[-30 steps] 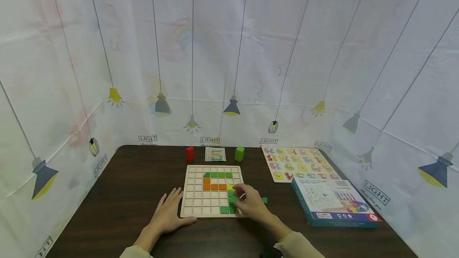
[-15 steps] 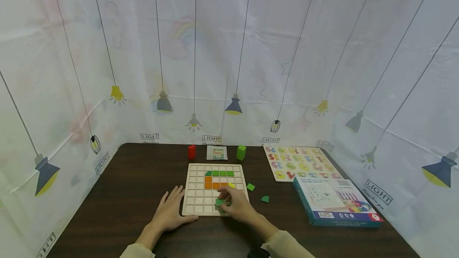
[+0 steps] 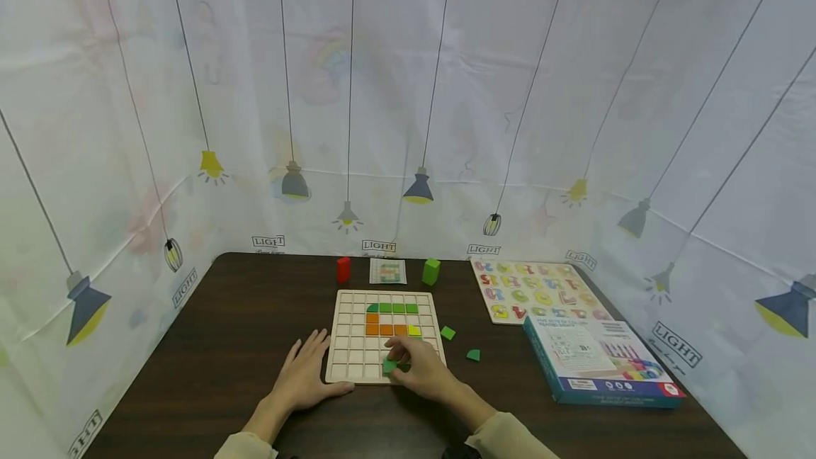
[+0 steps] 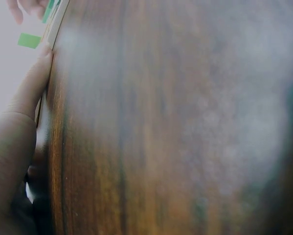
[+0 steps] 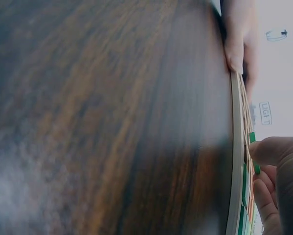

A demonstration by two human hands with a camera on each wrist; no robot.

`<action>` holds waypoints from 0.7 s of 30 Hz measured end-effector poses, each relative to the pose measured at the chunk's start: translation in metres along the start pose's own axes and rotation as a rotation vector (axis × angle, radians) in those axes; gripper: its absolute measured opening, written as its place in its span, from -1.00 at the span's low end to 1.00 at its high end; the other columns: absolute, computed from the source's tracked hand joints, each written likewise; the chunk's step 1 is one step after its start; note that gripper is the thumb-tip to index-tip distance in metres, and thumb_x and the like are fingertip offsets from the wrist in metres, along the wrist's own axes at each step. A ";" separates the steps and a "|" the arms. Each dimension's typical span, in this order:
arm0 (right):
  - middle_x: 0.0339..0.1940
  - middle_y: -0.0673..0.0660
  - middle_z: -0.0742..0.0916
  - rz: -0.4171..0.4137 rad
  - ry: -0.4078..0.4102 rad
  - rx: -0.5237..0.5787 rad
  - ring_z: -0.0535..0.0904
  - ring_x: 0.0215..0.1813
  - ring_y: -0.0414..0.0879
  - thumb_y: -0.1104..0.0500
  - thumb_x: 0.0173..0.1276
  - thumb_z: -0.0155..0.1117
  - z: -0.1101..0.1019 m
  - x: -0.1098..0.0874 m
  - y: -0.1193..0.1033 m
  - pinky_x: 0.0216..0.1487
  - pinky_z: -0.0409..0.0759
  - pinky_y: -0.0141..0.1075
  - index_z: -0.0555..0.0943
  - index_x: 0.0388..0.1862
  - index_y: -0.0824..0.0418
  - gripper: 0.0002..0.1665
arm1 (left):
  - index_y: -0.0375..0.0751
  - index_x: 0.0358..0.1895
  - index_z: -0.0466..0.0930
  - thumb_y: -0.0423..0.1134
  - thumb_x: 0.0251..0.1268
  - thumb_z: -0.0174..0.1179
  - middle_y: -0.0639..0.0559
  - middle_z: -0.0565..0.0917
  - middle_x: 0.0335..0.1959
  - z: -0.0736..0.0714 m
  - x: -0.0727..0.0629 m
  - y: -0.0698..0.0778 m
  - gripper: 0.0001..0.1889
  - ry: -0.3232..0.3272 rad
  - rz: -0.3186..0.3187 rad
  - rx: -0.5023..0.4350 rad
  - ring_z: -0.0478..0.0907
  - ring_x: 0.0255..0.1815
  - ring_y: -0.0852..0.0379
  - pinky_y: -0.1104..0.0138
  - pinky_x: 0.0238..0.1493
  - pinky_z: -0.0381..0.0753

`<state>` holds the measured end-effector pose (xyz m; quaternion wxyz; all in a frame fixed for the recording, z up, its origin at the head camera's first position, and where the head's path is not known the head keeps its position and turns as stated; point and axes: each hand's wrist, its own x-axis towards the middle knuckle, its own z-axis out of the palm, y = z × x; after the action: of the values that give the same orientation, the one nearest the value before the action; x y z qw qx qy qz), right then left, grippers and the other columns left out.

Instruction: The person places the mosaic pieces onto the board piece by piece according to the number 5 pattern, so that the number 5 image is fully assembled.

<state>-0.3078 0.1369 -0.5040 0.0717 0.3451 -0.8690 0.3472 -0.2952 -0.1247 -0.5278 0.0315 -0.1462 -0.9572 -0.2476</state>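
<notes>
A pale wooden grid board (image 3: 347,358) lies on the dark table, with green tiles (image 3: 397,308), orange tiles (image 3: 372,324) and a yellow tile (image 3: 414,331) set in its cells. My right hand (image 3: 421,368) is over the board's lower part, pinching a green tile (image 3: 389,366) between thumb and fingers. In the right wrist view the pinched tile (image 5: 257,168) shows at the thumb, close over the grid. My left hand (image 3: 302,376) rests with fingers spread at the board's left side, its thumb (image 4: 36,73) along the near corner. The right hand hides some lower right cells.
Two loose green pieces, a square (image 3: 448,333) and a rounded one (image 3: 473,355), lie right of the board. Behind it stand a red block (image 3: 343,270), a pattern card (image 3: 387,271) and a green block (image 3: 431,272). A number board (image 3: 532,289) and a blue-edged box (image 3: 599,360) occupy the right.
My right hand has moved left from the board's right columns with the green tile, then slightly lower toward the near rows. The left hand has stayed at the board's edge.
</notes>
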 end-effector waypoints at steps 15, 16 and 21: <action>-0.26 0.05 0.70 -0.019 -0.008 -0.020 0.58 -0.26 -0.23 0.34 0.16 0.34 0.001 -0.001 0.002 -0.22 0.59 -0.41 0.53 0.05 0.28 -0.56 | -0.30 0.42 0.16 0.54 -0.18 0.16 -0.21 0.13 0.45 0.000 0.001 0.000 0.18 -0.002 0.003 0.004 -0.04 0.47 -0.14 -0.10 0.40 -0.19; -0.26 0.06 0.70 -0.027 0.001 -0.023 0.59 -0.26 -0.21 0.35 0.17 0.33 0.000 -0.001 0.003 -0.23 0.59 -0.40 0.53 0.05 0.30 -0.57 | -0.30 0.42 0.17 0.54 -0.18 0.16 -0.21 0.13 0.45 0.000 0.000 0.000 0.18 -0.005 0.000 0.006 -0.04 0.47 -0.14 -0.10 0.40 -0.19; -0.26 0.13 0.69 -0.037 0.084 -0.040 0.62 -0.25 -0.08 0.39 0.19 0.31 -0.010 -0.006 0.015 -0.24 0.63 -0.31 0.53 0.02 0.37 -0.61 | -0.30 0.42 0.17 0.52 -0.18 0.18 -0.21 0.14 0.45 -0.002 -0.001 0.001 0.18 -0.006 -0.008 0.008 -0.04 0.47 -0.15 -0.11 0.40 -0.18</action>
<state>-0.3139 0.1547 -0.5065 0.1214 0.3448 -0.8654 0.3427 -0.2945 -0.1253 -0.5260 0.0283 -0.1428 -0.9589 -0.2436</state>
